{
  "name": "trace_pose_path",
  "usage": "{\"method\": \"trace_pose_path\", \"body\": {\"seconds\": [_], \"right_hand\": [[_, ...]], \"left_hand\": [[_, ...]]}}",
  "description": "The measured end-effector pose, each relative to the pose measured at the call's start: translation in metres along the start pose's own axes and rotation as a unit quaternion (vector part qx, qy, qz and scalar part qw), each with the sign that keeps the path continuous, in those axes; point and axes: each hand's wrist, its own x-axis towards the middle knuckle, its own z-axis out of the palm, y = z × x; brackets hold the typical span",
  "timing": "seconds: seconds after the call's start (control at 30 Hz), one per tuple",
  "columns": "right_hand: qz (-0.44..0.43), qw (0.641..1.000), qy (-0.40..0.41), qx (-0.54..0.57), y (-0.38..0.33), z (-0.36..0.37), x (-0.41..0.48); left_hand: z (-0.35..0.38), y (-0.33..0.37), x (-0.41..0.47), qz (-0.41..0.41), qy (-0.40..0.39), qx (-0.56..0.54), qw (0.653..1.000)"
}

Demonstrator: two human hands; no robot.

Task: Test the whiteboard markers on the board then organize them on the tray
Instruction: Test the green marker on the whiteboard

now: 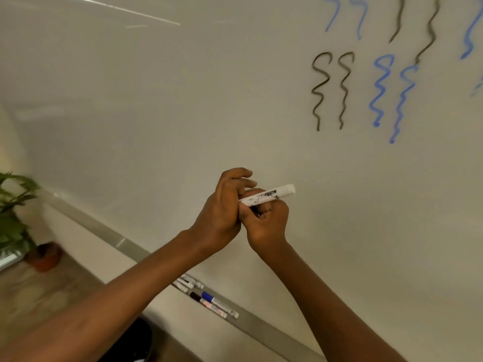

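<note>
Head view looks down along both forearms toward the tray (261,327) at the foot of the board (183,113). We hold one white marker (266,195) well above the tray, in front of the board and, as far as we can judge, not touching it. Our right hand (266,223) wraps round the lower part of the barrel with its fingers curled tight. Our left hand (224,212) closes on the end hidden between the two hands, with two fingers lifted free. That hidden end is probably the cap, though we cannot tell whether it is on or off.

We expect the marker to be light and stiff: a smooth plastic tube, a little slippery and round enough to roll. The barrel's middle is the place to grip, with the other hand pinching the cap and pulling straight along the axis. Only the felt tip is soft, and it stains, so we keep our fingers off it.

Other markers (209,300) lie lengthwise in the tray, close together. Black and blue wavy lines (320,90) sit high above the tray.
</note>
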Motion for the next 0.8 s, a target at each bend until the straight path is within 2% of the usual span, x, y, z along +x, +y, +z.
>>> {"method": "trace_pose_path", "body": {"seconds": [0.07, 0.13, 0.27, 0.33, 0.4, 0.47, 0.6, 0.8], "right_hand": [[0.004, 1.000, -0.023, -0.001, 0.012, 0.011, -0.005], [0.014, 0.998, -0.062, -0.002, 0.024, 0.029, -0.012], [0.065, 0.984, -0.142, 0.082, 0.050, 0.064, -0.023], [0.097, 0.970, -0.160, 0.158, 0.062, 0.080, -0.029], [0.141, 0.960, -0.152, 0.189, 0.072, 0.095, -0.031], [0.162, 0.966, -0.137, 0.148, 0.085, 0.108, -0.032], [0.213, 0.961, -0.176, 0.007, 0.119, 0.147, -0.045], [0.221, 0.906, -0.305, -0.194, 0.176, 0.221, -0.067]], "left_hand": [[-0.010, -0.017, -0.010, 0.022, -0.016, 0.006, 1.000], [-0.025, -0.039, -0.027, 0.052, -0.030, 0.065, 0.996], [-0.057, -0.068, -0.050, 0.009, -0.076, 0.142, 0.987], [-0.075, -0.081, -0.063, -0.013, -0.118, 0.172, 0.978], [-0.091, -0.097, -0.078, -0.045, -0.165, 0.222, 0.960], [-0.107, -0.118, -0.096, -0.090, -0.197, 0.254, 0.943], [-0.139, -0.173, -0.131, -0.093, -0.230, 0.336, 0.909], [-0.181, -0.247, -0.175, -0.123, -0.329, 0.432, 0.831]]}}
